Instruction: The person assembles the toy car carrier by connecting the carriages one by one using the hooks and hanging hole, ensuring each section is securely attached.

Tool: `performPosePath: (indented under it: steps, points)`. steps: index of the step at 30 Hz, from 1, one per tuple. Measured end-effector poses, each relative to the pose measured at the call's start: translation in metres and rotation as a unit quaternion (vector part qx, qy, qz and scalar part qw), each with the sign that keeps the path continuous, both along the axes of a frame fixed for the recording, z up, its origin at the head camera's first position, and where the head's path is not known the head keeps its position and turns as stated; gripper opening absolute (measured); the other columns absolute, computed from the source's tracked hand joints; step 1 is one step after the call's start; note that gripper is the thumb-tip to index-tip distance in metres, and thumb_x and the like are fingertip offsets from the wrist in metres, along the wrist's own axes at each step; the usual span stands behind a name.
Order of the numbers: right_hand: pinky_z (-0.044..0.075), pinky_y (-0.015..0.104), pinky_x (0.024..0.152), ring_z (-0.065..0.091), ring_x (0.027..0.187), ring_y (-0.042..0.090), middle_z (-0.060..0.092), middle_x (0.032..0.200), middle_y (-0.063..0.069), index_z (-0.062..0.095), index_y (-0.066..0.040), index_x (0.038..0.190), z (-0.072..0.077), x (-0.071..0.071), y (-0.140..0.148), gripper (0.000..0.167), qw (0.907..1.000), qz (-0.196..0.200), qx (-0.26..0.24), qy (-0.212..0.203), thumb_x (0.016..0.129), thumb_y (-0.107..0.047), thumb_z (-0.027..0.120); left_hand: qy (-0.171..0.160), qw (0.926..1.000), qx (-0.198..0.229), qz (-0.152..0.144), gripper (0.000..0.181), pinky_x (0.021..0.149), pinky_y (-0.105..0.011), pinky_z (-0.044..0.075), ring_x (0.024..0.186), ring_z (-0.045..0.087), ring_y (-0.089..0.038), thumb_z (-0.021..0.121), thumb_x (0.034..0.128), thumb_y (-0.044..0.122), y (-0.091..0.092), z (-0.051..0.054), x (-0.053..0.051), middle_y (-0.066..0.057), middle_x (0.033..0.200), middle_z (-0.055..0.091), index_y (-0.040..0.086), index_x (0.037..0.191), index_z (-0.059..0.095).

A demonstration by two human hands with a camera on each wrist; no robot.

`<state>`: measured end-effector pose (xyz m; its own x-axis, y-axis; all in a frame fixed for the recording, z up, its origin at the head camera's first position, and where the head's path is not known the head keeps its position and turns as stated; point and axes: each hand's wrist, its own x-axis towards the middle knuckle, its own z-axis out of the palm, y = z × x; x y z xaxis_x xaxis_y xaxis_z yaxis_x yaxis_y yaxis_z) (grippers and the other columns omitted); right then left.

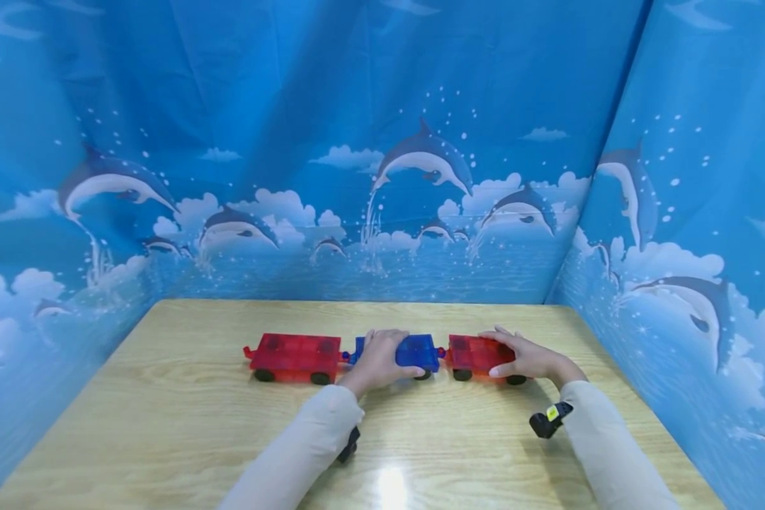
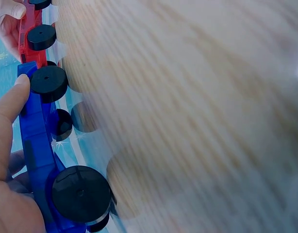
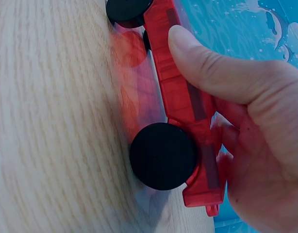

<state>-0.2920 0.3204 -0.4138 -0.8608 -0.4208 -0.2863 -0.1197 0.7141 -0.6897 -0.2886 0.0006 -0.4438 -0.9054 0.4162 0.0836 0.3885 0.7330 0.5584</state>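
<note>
Three translucent toy train cars with black wheels stand in a row on the table. My left hand (image 1: 382,360) grips the middle, blue car (image 1: 418,350) by its sides, the thumb along the near side in the left wrist view. The right hand (image 1: 528,356) holds the right-hand red car (image 1: 472,352); its thumb (image 3: 197,53) presses the near side and the fingers go round behind. To the left stands another red car (image 1: 297,352), a hook at its left end, its right end meeting the blue car's coupling. At the blue and right red cars' couplings (image 1: 442,353), the ends meet.
The cars stand on a light wooden table (image 1: 166,418) toward its back edge. A blue curtain (image 1: 280,127) printed with dolphins rises behind it and on the sides. Small black cameras are strapped at both wrists, the right one (image 1: 548,419) hanging low over the table.
</note>
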Motion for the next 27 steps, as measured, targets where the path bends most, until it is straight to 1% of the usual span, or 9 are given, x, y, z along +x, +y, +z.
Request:
performPosePath:
  steps: [2,5,9,13,15,16,20,23,27]
  points:
    - [0.033,0.074,0.092,-0.015,0.135,0.058,-0.006,0.157,0.026,0.031,-0.013,0.149,-0.0006,0.0003,0.0006,0.078,1.0,-0.001,-0.001,0.001,0.085,-0.029,0.073,0.001,1.0,-0.001,-0.001,0.08,0.117,-0.054,0.007,0.138,0.034,-0.028,0.073,0.0789,0.053,0.0002,-0.0002,0.0002,-0.005,0.146,0.046,0.013,0.143,0.046]
    - [0.026,0.076,0.096,-0.013,0.136,0.059,-0.004,0.157,0.026,0.031,-0.013,0.149,-0.0007,0.0011,0.0005,0.079,1.0,0.0,0.004,0.007,0.085,-0.03,0.073,0.003,1.0,-0.004,-0.002,0.081,0.117,-0.054,0.007,0.138,0.034,-0.028,0.073,0.0786,0.053,0.0002,-0.0005,0.0001,-0.005,0.146,0.046,0.013,0.143,0.046]
    - [0.022,0.076,0.098,-0.011,0.135,0.059,-0.002,0.156,0.028,0.031,-0.014,0.149,0.0003,0.0033,-0.0011,0.079,0.9999,0.003,0.015,0.008,0.085,-0.032,0.073,0.004,0.9999,-0.006,-0.009,0.081,0.117,-0.054,0.007,0.138,0.034,-0.028,0.073,0.0786,0.053,-0.0008,-0.0011,-0.0009,-0.005,0.146,0.045,0.012,0.143,0.045]
    - [0.026,0.075,0.097,-0.009,0.135,0.059,0.0,0.156,0.029,0.031,-0.014,0.149,0.0008,0.0058,-0.0025,0.079,0.9998,0.0,0.02,0.007,0.085,-0.033,0.073,0.002,0.9998,-0.006,-0.02,0.081,0.117,-0.053,0.008,0.138,0.034,-0.027,0.073,0.0788,0.053,-0.0027,-0.0026,-0.0023,-0.004,0.147,0.045,0.013,0.144,0.044]
    - [0.03,0.074,0.096,-0.009,0.136,0.058,0.001,0.156,0.028,0.032,-0.015,0.149,0.0,0.0066,-0.0026,0.079,0.9998,-0.004,0.02,0.008,0.084,-0.033,0.074,0.002,0.9997,-0.006,-0.024,0.082,0.116,-0.053,0.008,0.138,0.034,-0.026,0.072,0.0786,0.053,-0.0035,-0.0034,-0.003,-0.003,0.146,0.045,0.013,0.144,0.044]
    - [0.03,0.073,0.096,-0.009,0.136,0.058,0.001,0.157,0.027,0.033,-0.015,0.149,-0.0008,0.0068,-0.0025,0.079,0.9997,-0.008,0.021,0.008,0.084,-0.034,0.074,0.003,0.9997,-0.007,-0.025,0.082,0.116,-0.053,0.009,0.138,0.035,-0.026,0.072,0.0785,0.054,-0.0036,-0.0039,-0.0033,-0.003,0.146,0.045,0.013,0.144,0.044]
    - [0.039,0.071,0.09,-0.009,0.137,0.057,0.001,0.157,0.026,0.032,-0.016,0.149,-0.0033,0.0082,-0.0012,0.079,0.9997,-0.014,0.022,0.005,0.084,-0.033,0.074,0.004,0.9996,-0.01,-0.028,0.082,0.116,-0.054,0.01,0.138,0.035,-0.026,0.072,0.0782,0.055,-0.0034,-0.005,-0.0038,-0.004,0.145,0.046,0.013,0.144,0.045]
    - [0.036,0.072,0.092,-0.009,0.137,0.058,0.001,0.157,0.027,0.032,-0.016,0.149,-0.004,0.0089,-0.0002,0.079,0.9996,-0.012,0.025,0.009,0.084,-0.034,0.073,0.004,0.9995,-0.011,-0.028,0.082,0.116,-0.054,0.009,0.138,0.035,-0.027,0.072,0.0784,0.055,-0.003,-0.0047,-0.0034,-0.004,0.145,0.046,0.013,0.144,0.045]
    - [0.02,0.076,0.1,-0.007,0.136,0.059,0.003,0.156,0.028,0.032,-0.015,0.149,-0.0043,0.0092,-0.0011,0.078,0.9992,-0.004,0.03,0.025,0.085,-0.034,0.072,0.004,0.9996,-0.007,-0.027,0.081,0.116,-0.054,0.008,0.138,0.035,-0.027,0.072,0.0794,0.053,-0.0042,-0.0028,-0.0018,-0.005,0.146,0.046,0.012,0.144,0.044]
